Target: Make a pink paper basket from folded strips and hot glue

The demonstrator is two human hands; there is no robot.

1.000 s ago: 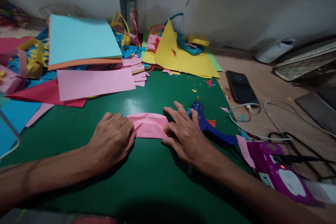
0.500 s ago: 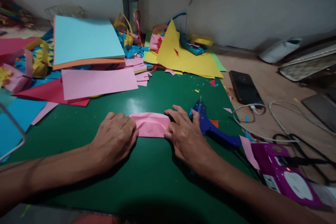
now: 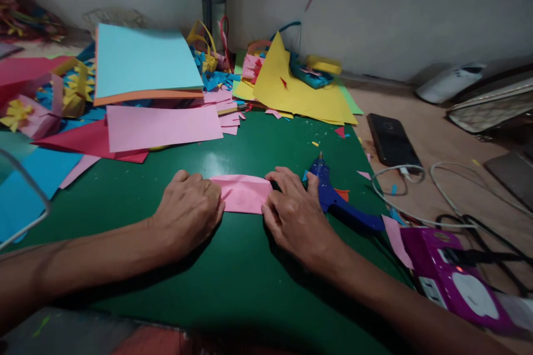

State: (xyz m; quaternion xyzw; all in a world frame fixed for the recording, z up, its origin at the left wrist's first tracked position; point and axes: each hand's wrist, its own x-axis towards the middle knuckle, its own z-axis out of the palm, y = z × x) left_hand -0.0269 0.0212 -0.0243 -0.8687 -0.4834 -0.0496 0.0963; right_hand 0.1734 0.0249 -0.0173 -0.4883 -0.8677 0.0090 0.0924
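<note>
A folded pink paper piece (image 3: pixel 245 193) lies on the green mat (image 3: pixel 233 266). My left hand (image 3: pixel 189 212) presses on its left end with curled fingers. My right hand (image 3: pixel 293 212) holds down its right end, fingertips on the paper's edge. A blue glue gun (image 3: pixel 337 199) lies just right of my right hand, nozzle pointing away from me.
Coloured paper sheets and scraps pile up at the back: a light blue stack (image 3: pixel 144 64), a pink sheet (image 3: pixel 162 126), yellow sheets (image 3: pixel 297 91). A black phone (image 3: pixel 391 141), white and black cables (image 3: pixel 441 199) and a purple device (image 3: pixel 452 277) lie to the right.
My right hand's fingers have drawn in from spread flat to gripping the paper's right end. Both hands stay on the pink paper; the view shifted slightly.
</note>
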